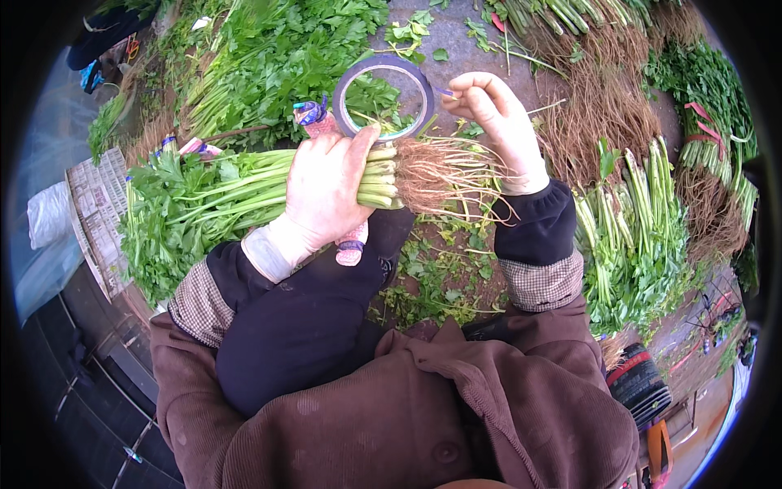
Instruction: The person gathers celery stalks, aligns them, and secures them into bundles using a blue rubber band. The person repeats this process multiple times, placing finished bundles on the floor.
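Note:
My left hand point(327, 180) is wrapped around a bunch of celery point(244, 183). The leaves of the bunch point left and its brown roots point(440, 177) point right. A roll of purple tape point(342, 101) stands just beyond the stems, close to my left thumb. The free end of the tape is pinched in the fingers of my right hand point(489, 119), right of the roll. Two pink-wrapped ends with purple bands, an upper one point(319, 125) and a lower one point(351, 246), show on either side of the bunch. What joins them is hidden.
A big heap of leafy celery point(275, 67) lies beyond on the left. Rooted celery point(629, 232) and a bunch tied in red point(705, 140) are on the right. Loose leaves point(452, 275) litter the ground. A wicker-like panel point(101, 214) sits at left, a dark ribbed container point(638, 385) lower right.

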The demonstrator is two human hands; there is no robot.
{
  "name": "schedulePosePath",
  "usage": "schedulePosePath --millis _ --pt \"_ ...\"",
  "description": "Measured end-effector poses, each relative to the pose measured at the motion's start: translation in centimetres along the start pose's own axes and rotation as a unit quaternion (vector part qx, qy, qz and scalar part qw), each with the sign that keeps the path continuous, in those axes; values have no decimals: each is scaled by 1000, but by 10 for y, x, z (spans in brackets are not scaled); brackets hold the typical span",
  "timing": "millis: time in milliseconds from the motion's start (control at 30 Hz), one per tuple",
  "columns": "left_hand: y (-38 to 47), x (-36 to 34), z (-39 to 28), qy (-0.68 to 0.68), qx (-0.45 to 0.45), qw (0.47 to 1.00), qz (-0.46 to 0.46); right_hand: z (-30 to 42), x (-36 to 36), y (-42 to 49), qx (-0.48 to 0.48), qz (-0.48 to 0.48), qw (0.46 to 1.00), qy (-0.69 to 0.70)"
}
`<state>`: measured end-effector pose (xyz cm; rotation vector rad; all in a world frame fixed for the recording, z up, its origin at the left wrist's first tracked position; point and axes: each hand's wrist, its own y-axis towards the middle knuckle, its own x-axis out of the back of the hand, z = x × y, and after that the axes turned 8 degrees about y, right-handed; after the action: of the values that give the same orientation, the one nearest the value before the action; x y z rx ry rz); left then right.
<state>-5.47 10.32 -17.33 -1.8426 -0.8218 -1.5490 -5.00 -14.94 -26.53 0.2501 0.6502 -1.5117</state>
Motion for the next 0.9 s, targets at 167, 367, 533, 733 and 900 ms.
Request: schedulePosePath --millis 167,367,533,733,900 --pt "1 -1 0 -6 1 1000 -6 30 -35 -12 -29 61 994 -84" --pt "0 -1 1 -6 -6 1000 -11 -3 -2 -6 -27 -14 1000 6" --pt "0 0 1 -14 -6 1000 3 -32 37 12 33 -225 957 -181" --pt "2 1 0 7 -8 1000 -7 -34 -23 30 -77 170 940 286" --pt "1 -1 1 12 -16 1000 -18 -37 -59 33 -74 221 885 403"
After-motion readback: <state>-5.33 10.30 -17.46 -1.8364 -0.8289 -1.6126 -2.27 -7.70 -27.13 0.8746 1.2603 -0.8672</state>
